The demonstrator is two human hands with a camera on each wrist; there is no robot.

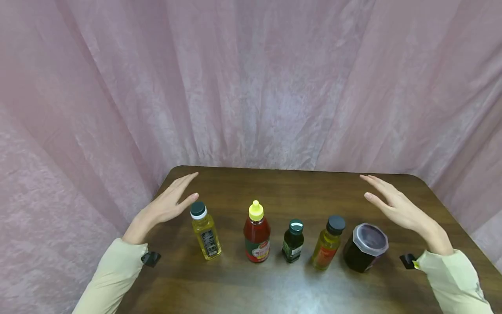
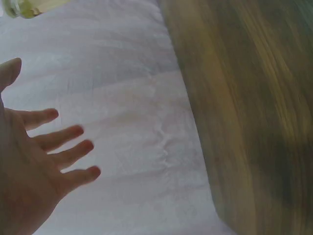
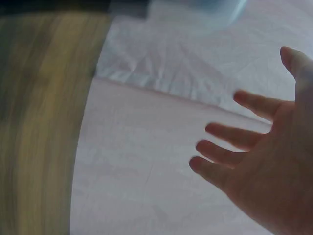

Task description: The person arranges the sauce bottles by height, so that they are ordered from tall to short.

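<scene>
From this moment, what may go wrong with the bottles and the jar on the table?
1. The left hand appears close to the green-capped bottle of yellow liquid, so a quick inward move might knock it over.
2. The bottle with the red-orange label stands close beside the dark jar; if the right hand comes down for the jar, it might push the two together.
</scene>
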